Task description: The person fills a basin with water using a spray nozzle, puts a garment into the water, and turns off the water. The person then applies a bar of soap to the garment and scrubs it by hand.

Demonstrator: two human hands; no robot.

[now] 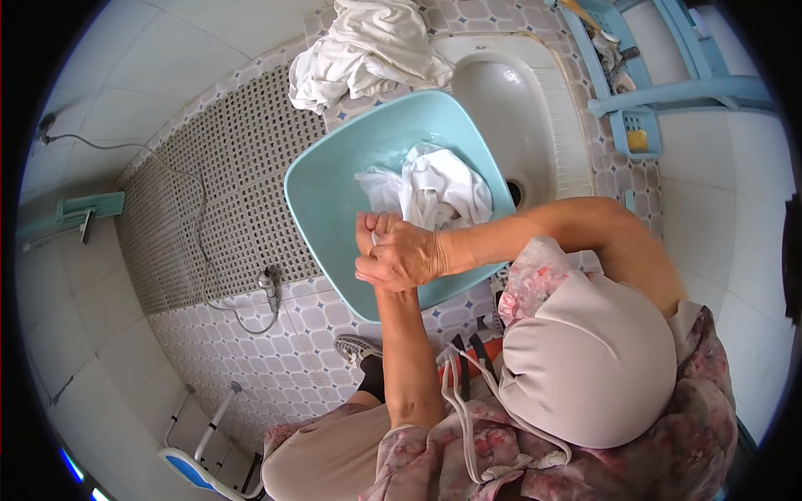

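My right hand (408, 255) is closed and lies across my left hand (373, 227), hiding much of it. The fingers of my left hand are curled in. A small bit of white shows between the two fists, and a wet white cloth (443, 185) reaches up to them from the basin. Where exactly each hand grips it is hidden. The cloth lies bunched, partly in water, in a light-blue plastic basin (322, 179). Both hands are above the near side of this basin.
White cloths (368, 54) lie heaped behind the basin. A squat toilet (510, 108) is to the right, with a blue rack (601, 50) and soap (637, 139) in a small basket beyond. A shower head (267, 282) with hose lies left on patterned tiles, beside a perforated mat (225, 184).
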